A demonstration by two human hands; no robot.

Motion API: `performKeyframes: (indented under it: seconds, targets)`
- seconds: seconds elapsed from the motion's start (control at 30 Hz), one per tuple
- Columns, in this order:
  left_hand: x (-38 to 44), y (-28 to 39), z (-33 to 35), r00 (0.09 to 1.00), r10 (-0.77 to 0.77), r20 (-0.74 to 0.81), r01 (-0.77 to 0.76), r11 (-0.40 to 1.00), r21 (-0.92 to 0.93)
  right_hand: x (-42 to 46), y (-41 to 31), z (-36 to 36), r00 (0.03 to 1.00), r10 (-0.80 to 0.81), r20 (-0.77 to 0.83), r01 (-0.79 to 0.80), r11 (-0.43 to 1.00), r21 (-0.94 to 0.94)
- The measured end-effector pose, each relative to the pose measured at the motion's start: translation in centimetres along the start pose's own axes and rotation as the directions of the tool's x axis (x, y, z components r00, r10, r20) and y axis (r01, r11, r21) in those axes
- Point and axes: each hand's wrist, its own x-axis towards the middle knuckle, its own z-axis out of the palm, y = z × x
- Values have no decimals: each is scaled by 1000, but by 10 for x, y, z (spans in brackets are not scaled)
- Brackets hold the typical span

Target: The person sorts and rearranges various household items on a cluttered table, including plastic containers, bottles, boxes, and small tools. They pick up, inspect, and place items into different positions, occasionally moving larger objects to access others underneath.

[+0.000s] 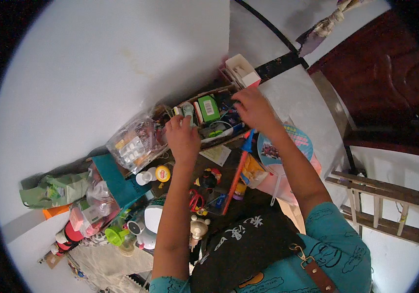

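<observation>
A long open cardboard box [226,138] full of small goods stands against the wall. My left hand [183,139] reaches over its near side, fingertips at a pale green object [188,110] that may be a remote control; whether they grip it is unclear. My right hand [255,110] is over the box's right end, thumb and fingers apart, with nothing visible between them. Between my hands, inside the box, are a green carton [208,108] with a barcode label and green-handled scissors [215,133]. Dark items at the right end are hard to make out.
A clear plastic bag [134,144] of packets adjoins the box's left end. A white carton [242,69] stands behind it. Nearer me are a yellow-lidded jar [162,173], red-handled scissors [196,201] and an orange stick [236,183]. A round blue hand fan [268,157] lies under my right forearm.
</observation>
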Motion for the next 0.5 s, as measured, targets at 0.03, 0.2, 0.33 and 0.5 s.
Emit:
performKeyframes:
  seconds: [0.03, 0.2, 0.33, 0.5]
  targets:
    - [2, 1, 4, 1000, 0, 9, 0, 1000, 5, 0, -7, 9, 999, 14, 51, -16, 1000, 26]
    - [6, 8, 19, 999, -1, 40, -3, 994, 106, 11, -66, 41, 906, 275, 322, -257, 962, -96]
    - [7, 2, 40, 1000, -21, -23, 23, 994, 108, 22, -68, 69, 915, 337, 224, -305, 938, -164]
    - [12, -5, 38, 999, -39, 28, 38, 998, 55, 35, -69, 76, 898, 401, 182, -362, 908, -211]
